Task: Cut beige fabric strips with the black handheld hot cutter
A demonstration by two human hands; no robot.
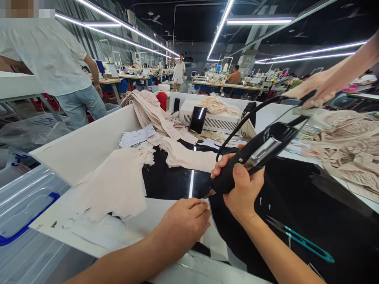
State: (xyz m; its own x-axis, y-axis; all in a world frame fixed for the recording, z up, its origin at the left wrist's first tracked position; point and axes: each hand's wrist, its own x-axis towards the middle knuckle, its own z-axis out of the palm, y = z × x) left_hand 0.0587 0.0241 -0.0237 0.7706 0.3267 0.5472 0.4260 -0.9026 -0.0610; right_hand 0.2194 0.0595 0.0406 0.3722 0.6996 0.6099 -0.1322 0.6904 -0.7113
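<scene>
My right hand (245,185) is wrapped around a black corded hand-held electric tool (225,173) with a silver metal plate on its side. The tool's narrow metal tip (209,193) points down and left to the fingertips of my left hand (185,221). Those fingers are pinched together on something small and pale, mostly hidden. Below them a pale strip (217,240) lies on the table edge. To the left rests a stack of cream fabric pieces (118,181); behind the tool tip, more cream fabric strips (189,156) lie on the black tabletop (174,183).
Teal thread snips (308,242) lie at the right. A co-worker's hands (316,86) reach in beside a cream fabric heap (349,138). A phone (198,119) leans against a white vented box (219,118). White boards (97,146) wall the table; plastic bins (26,213) stand left.
</scene>
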